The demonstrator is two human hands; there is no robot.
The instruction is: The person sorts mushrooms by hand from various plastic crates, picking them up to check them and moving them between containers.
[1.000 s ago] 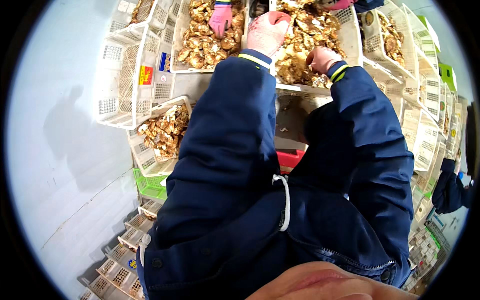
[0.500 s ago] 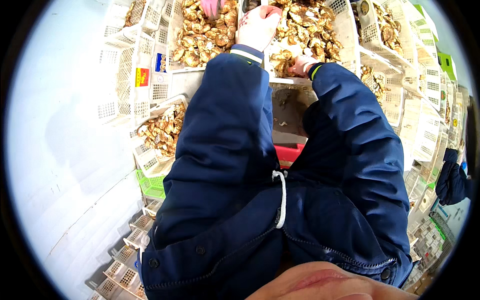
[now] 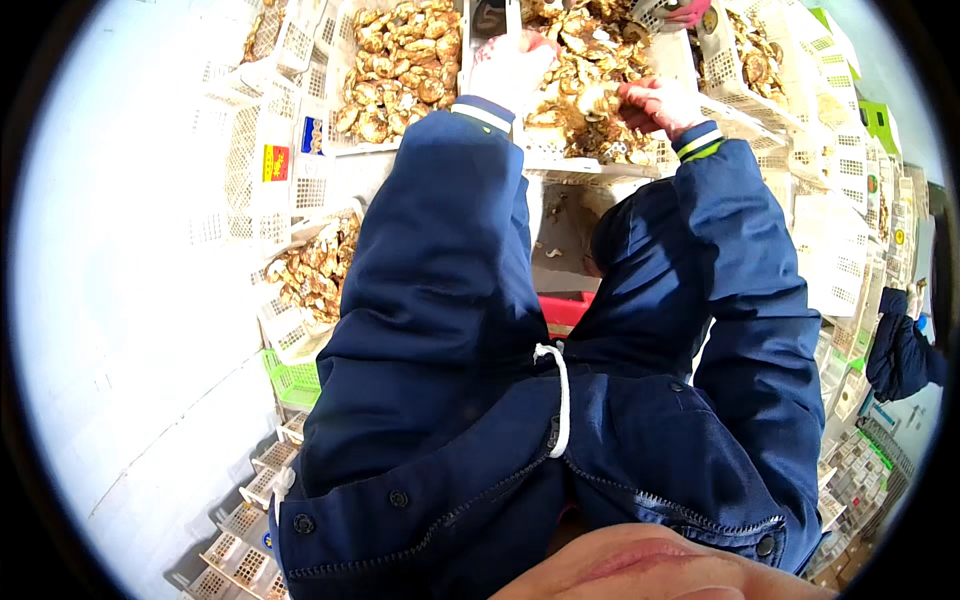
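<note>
My left hand [image 3: 512, 68], in a pale pink glove, is curled at the divider between two white crates, over the left side of the middle crate [image 3: 677, 60]; what its fingers hold is hidden. My right hand [image 3: 655, 106] is over that crate's right side, fingers bent beside pale and brown mushrooms [image 3: 585, 105]; I cannot make out what they grip. Another crate [image 3: 340, 45] to the left is full of brown mushrooms [image 3: 395, 65]. Both my forearms are in dark blue sleeves.
A co-worker's gloved hand [image 3: 678, 14] reaches in at the top. Stacked white crates [image 3: 830, 170] line the right, more [image 3: 247, 180] the left. A lower-left crate holds mushrooms [image 3: 315, 265]. A red container [image 3: 565, 310] lies below. A person in dark clothing [image 3: 895, 355] is at far right.
My right hand dipped to the lower middle of the crate, then moved up and right. The co-worker's pink glove has left the left crate; a gloved hand now shows at top right.
</note>
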